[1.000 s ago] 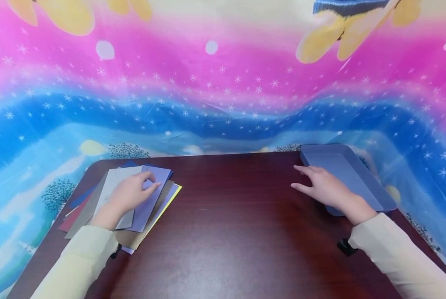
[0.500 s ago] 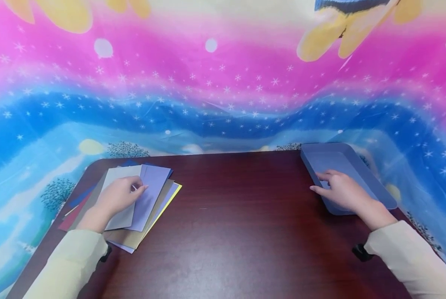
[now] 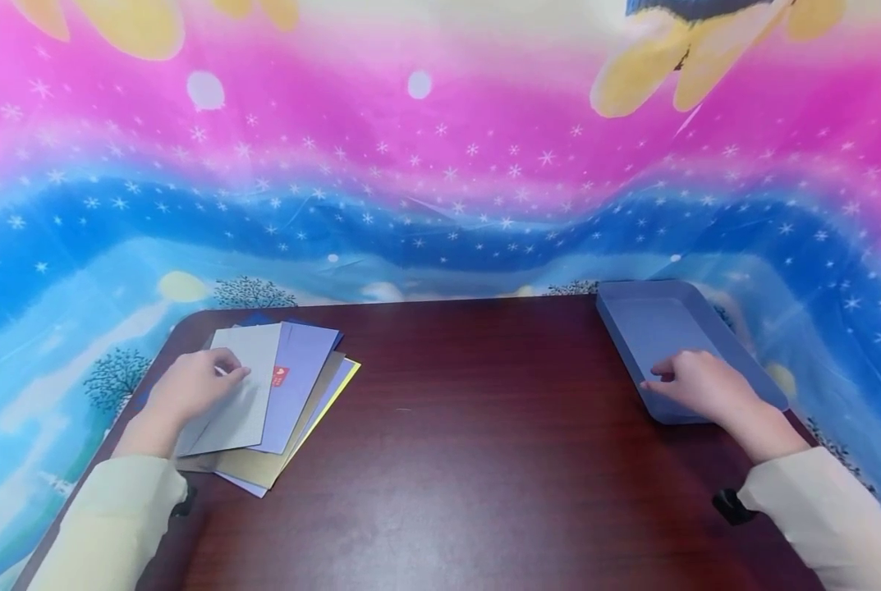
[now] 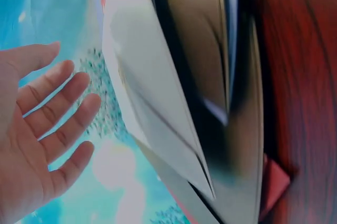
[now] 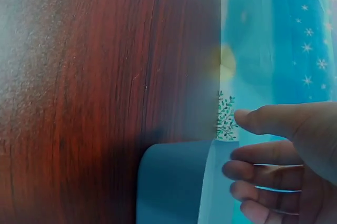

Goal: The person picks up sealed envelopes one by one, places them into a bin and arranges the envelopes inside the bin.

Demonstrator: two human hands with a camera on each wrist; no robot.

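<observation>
A fanned stack of paper envelopes lies at the left of the table, with a light grey envelope (image 3: 240,410) on top and a purple envelope (image 3: 295,353) with a small red label beneath it. My left hand (image 3: 189,386) hovers over the stack's left side, holding nothing. In the left wrist view its fingers (image 4: 55,113) are spread and relaxed, apart from the envelopes (image 4: 152,87). Over the front left part of a grey-blue tray (image 3: 662,320) is my right hand (image 3: 706,386). Its fingers (image 5: 268,176) hang loosely bent above the tray wall, with nothing in them.
The dark red-brown wooden table (image 3: 425,427) stretches between the stack and the tray. A yellow-edged sheet (image 3: 329,402) sticks out at the stack's right. Behind the table hangs a pink and blue patterned cloth (image 3: 440,180).
My left hand has moved left across the stack, uncovering the red label on the purple envelope. My right hand has moved right and nearer, from the tray's left edge to over the tray.
</observation>
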